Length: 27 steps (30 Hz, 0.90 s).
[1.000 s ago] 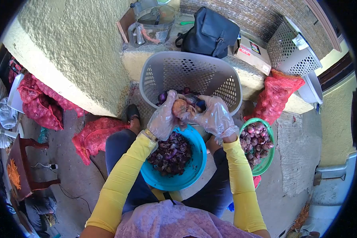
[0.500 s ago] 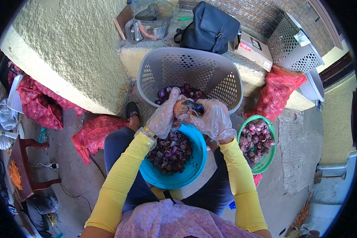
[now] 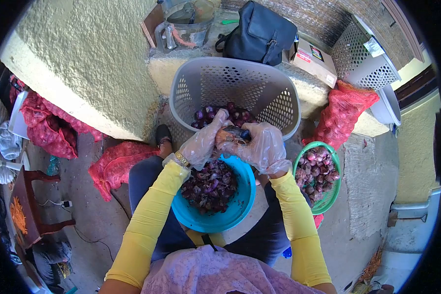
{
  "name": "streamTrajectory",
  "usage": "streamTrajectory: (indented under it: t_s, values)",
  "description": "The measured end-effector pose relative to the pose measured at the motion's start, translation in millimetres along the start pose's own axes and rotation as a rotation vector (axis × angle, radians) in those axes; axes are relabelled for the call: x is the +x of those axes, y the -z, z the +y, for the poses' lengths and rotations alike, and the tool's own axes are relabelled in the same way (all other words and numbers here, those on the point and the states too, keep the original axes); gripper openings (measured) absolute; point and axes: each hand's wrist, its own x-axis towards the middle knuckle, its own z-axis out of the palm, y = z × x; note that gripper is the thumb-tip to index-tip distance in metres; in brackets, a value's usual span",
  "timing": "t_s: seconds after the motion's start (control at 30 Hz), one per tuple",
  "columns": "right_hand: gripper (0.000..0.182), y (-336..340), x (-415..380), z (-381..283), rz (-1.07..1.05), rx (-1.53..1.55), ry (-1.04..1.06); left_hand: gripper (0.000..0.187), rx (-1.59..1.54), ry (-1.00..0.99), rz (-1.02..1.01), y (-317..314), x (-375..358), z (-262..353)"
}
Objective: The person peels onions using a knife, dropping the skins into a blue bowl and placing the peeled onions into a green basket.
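Both my hands are in clear plastic gloves, close together above the near rim of the grey basket (image 3: pixel 186 78). My left hand (image 3: pixel 201 144) is closed around an onion (image 3: pixel 224 138), mostly covered by fingers. Against that onion, my right hand (image 3: pixel 265 147) grips what looks like a small knife (image 3: pixel 239 131) with a dark handle; its blade is hidden. Peeled purple onions (image 3: pixel 240 115) lie at the bottom of the basket. Below my hands, between my knees, a blue basin (image 3: pixel 247 196) holds dark onion skins (image 3: pixel 210 188).
Right of my knee stands a green basket (image 3: pixel 339 169) of unpeeled onions (image 3: pixel 318 169). Red mesh sacks lie left (image 3: pixel 117 166) and stand right (image 3: pixel 343 112). A black backpack (image 3: pixel 264 34) and a cardboard box (image 3: pixel 312 61) sit on the ledge behind.
My left hand has shifted slightly around the onion, and the onion has turned a little between my hands. The basin and baskets stand where they were.
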Motion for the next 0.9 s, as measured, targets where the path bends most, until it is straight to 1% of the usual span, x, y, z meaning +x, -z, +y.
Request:
streamTrajectory:
  t_s: [0.07, 0.1, 0.13, 0.17, 0.2, 0.27, 0.3, 0.37, 0.47, 0.53, 0.57, 0.6, 0.63, 0.67, 0.7, 0.73, 0.77, 0.8, 0.87, 0.9]
  values:
    - [0.060, -1, -1, -1, -0.015, 0.016, -0.025, 0.090, -0.074, 0.022, 0.075, -10, -5, 4]
    - [0.059, -1, 0, -1, -0.049, 0.072, -0.060, 0.090, -0.074, 0.021, 0.075, -7, -2, 1]
    - [0.058, -2, -1, -2, -0.083, 0.129, -0.096, 0.086, -0.102, 0.013, 0.053, -2, 3, -6]
    - [0.058, -4, -1, -2, -0.084, 0.129, -0.096, 0.082, -0.129, 0.004, 0.030, 2, 7, -11]
    - [0.059, -6, -3, -1, -0.064, 0.114, -0.089, 0.082, -0.129, 0.006, 0.030, 3, 9, -13]
    - [0.061, -11, -5, 2, -0.042, 0.100, -0.083, 0.067, -0.118, -0.008, 0.031, 3, 11, -16]
    - [0.060, -13, -6, 5, -0.021, 0.049, -0.044, 0.067, -0.118, -0.006, 0.030, 5, 11, -16]
    - [0.059, -12, -7, 8, -0.001, -0.002, -0.005, 0.064, -0.071, 0.126, -0.045, 12, 11, -14]
    - [0.058, -10, -6, 9, -0.060, 0.072, 0.002, 0.061, -0.037, 0.181, 0.001, 7, 9, -14]
    - [0.056, -10, -6, 10, -0.132, 0.113, -0.028, 0.059, -0.020, 0.183, 0.021, 5, 7, -12]
    - [0.056, -10, -6, 9, -0.132, 0.114, -0.028, 0.057, -0.002, 0.184, 0.044, 4, 6, -11]
    - [0.055, -10, -7, 6, -0.159, 0.199, -0.070, 0.057, -0.002, 0.185, 0.045, 2, 4, -10]
    - [0.054, -10, -7, 3, -0.186, 0.283, -0.113, 0.055, -0.047, 0.148, 0.027, 1, 3, -7]
    - [0.054, -11, -7, 0, -0.185, 0.283, -0.113, 0.053, -0.092, 0.112, 0.009, 0, 2, -6]
    - [0.055, -12, -7, -4, -0.210, 0.303, -0.183, 0.053, -0.093, 0.114, 0.008, -1, 3, -8]
    - [0.055, -13, -8, -7, -0.235, 0.323, -0.252, 0.051, -0.093, 0.049, 0.005, 0, 5, -10]
    - [0.055, -16, -9, -7, -0.235, 0.324, -0.253, 0.049, -0.093, -0.015, 0.002, 0, 6, -12]
    - [0.058, -21, -11, -5, -0.209, 0.322, -0.250, 0.049, -0.093, -0.015, 0.002, 0, 8, -14]
    - [0.060, -33, -15, 2, -0.182, 0.320, -0.248, 0.046, -0.180, -0.106, 0.060, 1, 12, -21]
    - [0.061, -41, -17, 6, -0.126, 0.249, -0.174, 0.046, -0.179, -0.105, 0.060, 4, 17, -27]
